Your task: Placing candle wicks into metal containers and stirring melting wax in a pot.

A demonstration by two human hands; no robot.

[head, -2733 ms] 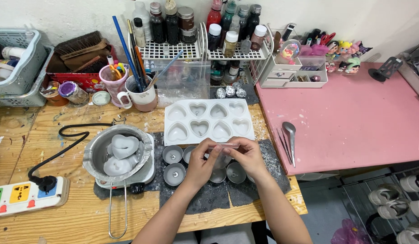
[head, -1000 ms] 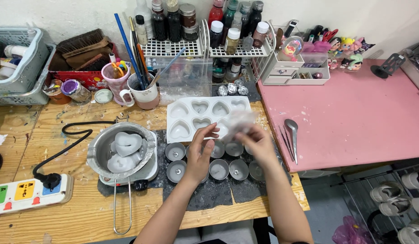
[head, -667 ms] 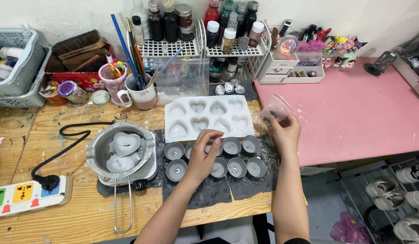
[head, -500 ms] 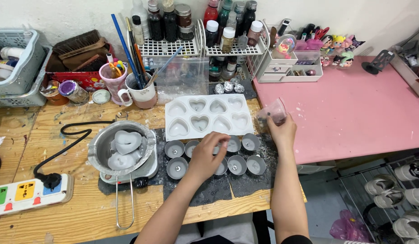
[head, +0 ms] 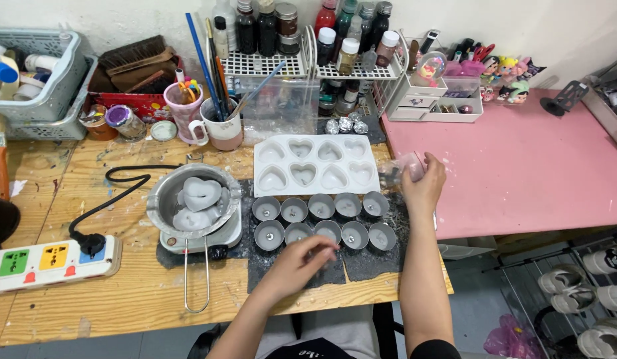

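The right hand (head: 423,189) gripped a small clear bag (head: 400,169) at the pink table's (head: 521,173) left edge, just beside the heart mould (head: 315,166). The left hand (head: 302,260), fingers curled with its grip unclear, hovered near the front row of metal cups (head: 325,233); bare wooden bench (head: 129,292) lay open leftward.

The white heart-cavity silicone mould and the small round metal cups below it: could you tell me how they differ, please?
The white heart-cavity silicone mould is one pale slab with eight heart hollows; the small round metal cups are separate grey pieces in two rows. The mould lies on bare wood, the cups on a dark mat. Both open upward.
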